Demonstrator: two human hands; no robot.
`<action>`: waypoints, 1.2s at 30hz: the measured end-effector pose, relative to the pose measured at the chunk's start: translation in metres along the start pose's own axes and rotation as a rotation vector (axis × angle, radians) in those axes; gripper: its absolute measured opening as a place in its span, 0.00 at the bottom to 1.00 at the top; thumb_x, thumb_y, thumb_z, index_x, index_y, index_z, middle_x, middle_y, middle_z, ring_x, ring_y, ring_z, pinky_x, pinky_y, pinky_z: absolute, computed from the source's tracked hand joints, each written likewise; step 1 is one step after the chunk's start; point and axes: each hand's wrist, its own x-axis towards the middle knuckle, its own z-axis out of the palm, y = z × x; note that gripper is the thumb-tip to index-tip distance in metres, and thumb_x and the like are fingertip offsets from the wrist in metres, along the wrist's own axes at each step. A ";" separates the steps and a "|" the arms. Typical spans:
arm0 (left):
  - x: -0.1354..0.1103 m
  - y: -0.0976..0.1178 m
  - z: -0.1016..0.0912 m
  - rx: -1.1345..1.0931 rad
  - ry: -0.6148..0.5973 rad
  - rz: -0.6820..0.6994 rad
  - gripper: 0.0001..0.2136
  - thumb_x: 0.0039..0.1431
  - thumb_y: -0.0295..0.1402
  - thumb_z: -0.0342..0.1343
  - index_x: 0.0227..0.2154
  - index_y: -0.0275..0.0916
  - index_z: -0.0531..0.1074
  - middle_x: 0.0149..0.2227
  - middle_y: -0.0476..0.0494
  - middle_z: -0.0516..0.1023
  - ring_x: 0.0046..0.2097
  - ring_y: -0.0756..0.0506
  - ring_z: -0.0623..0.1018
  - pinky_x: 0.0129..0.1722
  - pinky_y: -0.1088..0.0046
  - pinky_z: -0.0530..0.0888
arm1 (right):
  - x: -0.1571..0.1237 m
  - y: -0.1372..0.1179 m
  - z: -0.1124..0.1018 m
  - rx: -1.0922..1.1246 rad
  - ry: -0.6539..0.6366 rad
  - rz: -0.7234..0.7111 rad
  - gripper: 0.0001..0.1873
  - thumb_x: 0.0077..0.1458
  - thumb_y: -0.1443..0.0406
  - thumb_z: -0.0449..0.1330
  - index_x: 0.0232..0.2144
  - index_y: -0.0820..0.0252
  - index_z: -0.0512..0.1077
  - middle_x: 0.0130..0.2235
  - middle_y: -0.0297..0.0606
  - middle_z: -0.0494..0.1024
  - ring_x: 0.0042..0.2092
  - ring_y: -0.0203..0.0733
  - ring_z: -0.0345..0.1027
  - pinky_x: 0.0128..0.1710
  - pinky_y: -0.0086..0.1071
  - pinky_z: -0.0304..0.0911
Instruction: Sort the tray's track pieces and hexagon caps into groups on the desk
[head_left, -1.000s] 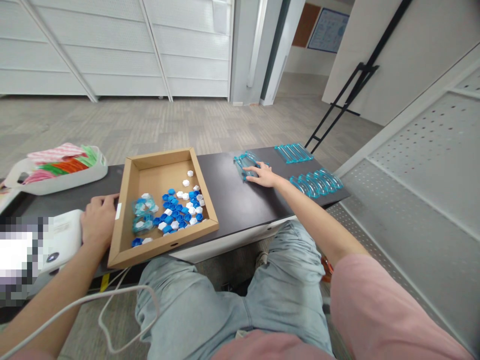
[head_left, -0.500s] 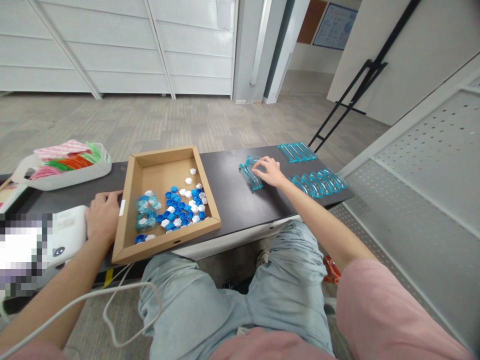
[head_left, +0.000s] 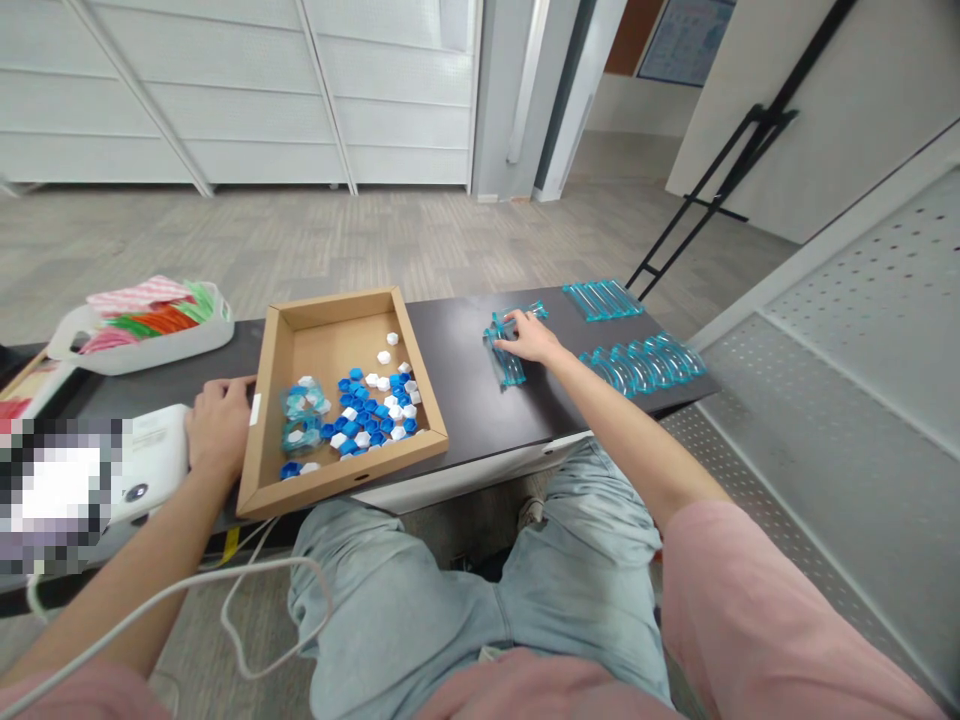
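My right hand [head_left: 527,340] has its thumb and fingers closed on a clear curved strip with teal ends, above a small group of similar strips [head_left: 508,366] on the dark table. One teal end [head_left: 538,309] shows past the fingers. My left hand [head_left: 219,425] lies on the table against the left side of a cardboard box [head_left: 352,478], fingers stretched forward, holding nothing. Inside the box are blue and white hexagonal pieces [head_left: 367,412] and, at its left, teal see-through pieces [head_left: 302,432].
To the right lie a row of straight clear strips [head_left: 603,299] and a row of curved ones [head_left: 643,365]. A white basket [head_left: 154,350] with colourful items stands at far left. Beside my left hand is a white device [head_left: 154,460]; a white cable [head_left: 225,572] hangs across my lap.
My right hand has tilted and closed in over the small group, and a strip now reaches out behind its fingers to the right. My left hand stays by the box. The view has shifted slightly.
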 end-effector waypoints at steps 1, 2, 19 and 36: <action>0.000 0.000 0.000 -0.004 0.003 0.001 0.29 0.82 0.36 0.37 0.73 0.27 0.71 0.69 0.15 0.70 0.65 0.25 0.75 0.65 0.46 0.74 | -0.001 0.001 0.000 -0.003 -0.004 0.004 0.37 0.61 0.46 0.75 0.64 0.52 0.72 0.63 0.50 0.77 0.61 0.58 0.80 0.65 0.50 0.74; 0.000 -0.001 0.001 -0.008 0.003 0.002 0.30 0.82 0.37 0.37 0.73 0.27 0.71 0.69 0.14 0.70 0.65 0.24 0.75 0.65 0.46 0.74 | -0.001 0.003 -0.001 -0.004 -0.009 0.004 0.37 0.60 0.45 0.75 0.64 0.52 0.72 0.64 0.50 0.76 0.62 0.58 0.80 0.65 0.51 0.74; -0.001 0.003 -0.003 -0.024 -0.034 -0.020 0.29 0.84 0.36 0.37 0.75 0.27 0.68 0.70 0.15 0.67 0.68 0.24 0.73 0.68 0.45 0.71 | -0.031 0.012 -0.017 -0.207 0.005 -0.122 0.58 0.53 0.37 0.77 0.75 0.58 0.68 0.81 0.63 0.55 0.77 0.83 0.54 0.76 0.71 0.54; 0.001 0.004 -0.001 0.000 -0.020 -0.047 0.26 0.83 0.33 0.42 0.75 0.30 0.70 0.70 0.19 0.69 0.68 0.25 0.74 0.68 0.47 0.72 | -0.040 -0.008 -0.020 -0.341 0.053 -0.329 0.24 0.74 0.46 0.64 0.36 0.55 0.87 0.58 0.51 0.81 0.61 0.66 0.66 0.63 0.58 0.60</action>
